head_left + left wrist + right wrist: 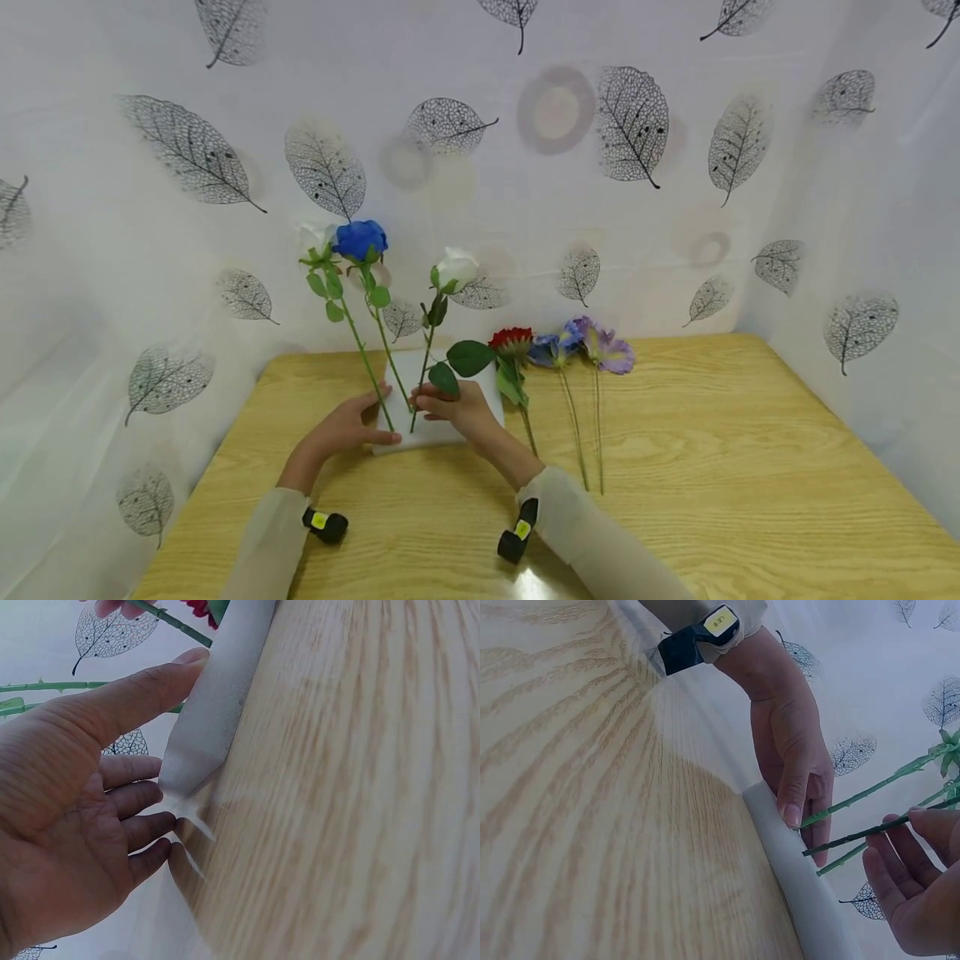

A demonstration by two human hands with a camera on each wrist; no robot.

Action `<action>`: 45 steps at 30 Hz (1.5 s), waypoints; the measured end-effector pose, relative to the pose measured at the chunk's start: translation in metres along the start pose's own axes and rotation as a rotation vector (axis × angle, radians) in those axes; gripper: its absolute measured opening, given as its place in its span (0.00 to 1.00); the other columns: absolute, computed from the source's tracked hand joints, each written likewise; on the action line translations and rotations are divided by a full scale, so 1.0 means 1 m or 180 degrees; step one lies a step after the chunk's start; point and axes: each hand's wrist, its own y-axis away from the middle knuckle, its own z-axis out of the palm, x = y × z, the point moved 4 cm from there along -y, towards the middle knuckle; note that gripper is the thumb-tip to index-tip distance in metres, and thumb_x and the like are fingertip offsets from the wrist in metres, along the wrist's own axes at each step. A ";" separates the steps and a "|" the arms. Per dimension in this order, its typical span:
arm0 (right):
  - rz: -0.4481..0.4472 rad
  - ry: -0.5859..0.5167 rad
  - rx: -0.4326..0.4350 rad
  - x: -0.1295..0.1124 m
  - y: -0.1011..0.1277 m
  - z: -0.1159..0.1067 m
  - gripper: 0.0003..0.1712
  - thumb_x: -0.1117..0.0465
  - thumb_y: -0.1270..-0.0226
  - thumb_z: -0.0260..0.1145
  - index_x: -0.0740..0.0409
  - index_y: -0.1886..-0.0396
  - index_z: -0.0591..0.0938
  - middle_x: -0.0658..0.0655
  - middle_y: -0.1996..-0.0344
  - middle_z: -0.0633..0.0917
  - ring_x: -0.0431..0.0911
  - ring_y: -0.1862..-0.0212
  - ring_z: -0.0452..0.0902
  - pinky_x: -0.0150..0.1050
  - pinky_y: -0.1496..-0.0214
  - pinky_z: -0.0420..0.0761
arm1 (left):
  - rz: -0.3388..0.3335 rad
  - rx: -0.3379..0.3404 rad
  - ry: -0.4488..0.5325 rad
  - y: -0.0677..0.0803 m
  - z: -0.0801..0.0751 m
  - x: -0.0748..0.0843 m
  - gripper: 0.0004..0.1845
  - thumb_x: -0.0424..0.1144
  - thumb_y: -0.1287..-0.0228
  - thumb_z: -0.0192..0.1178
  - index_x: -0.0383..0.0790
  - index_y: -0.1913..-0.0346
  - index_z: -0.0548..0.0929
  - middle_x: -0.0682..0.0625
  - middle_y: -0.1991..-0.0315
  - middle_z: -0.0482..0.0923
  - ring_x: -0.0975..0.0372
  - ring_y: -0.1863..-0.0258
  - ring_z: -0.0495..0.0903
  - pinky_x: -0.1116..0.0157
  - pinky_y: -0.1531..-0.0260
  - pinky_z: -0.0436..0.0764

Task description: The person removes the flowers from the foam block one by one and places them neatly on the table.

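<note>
My right hand [467,410] pinches the dark green stem of a white rose [456,268] between thumb and fingers. That stem's lower tip is close to the top of a white foam-like block [440,432]; whether it touches cannot be told. At the block's left front corner rests my left hand [337,435], thumb over the top edge, fairly straight fingertips against the side [214,705]. Another white rose [315,240] and a blue rose [362,239] stand upright with their stem ends at the block, the white one leaning left beside my left thumb.
Right of the block lie a red flower [512,340], a blue flower [553,348] and a purple flower [606,348] on the wooden table [712,467]. A leaf-printed white sheet [525,208] hangs behind the table. Each wrist wears a small black camera.
</note>
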 end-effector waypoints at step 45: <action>-0.0186 -0.0099 0.0161 -0.010 -0.002 0.001 0.16 0.67 0.32 0.70 0.71 0.47 0.85 0.62 0.52 0.90 0.39 0.56 0.88 0.41 0.51 0.89 | 0.0016 0.0003 0.0038 0.001 -0.001 -0.002 0.57 0.53 0.43 0.76 0.31 0.21 0.54 0.34 0.19 0.49 0.39 0.20 0.51 0.40 0.24 0.57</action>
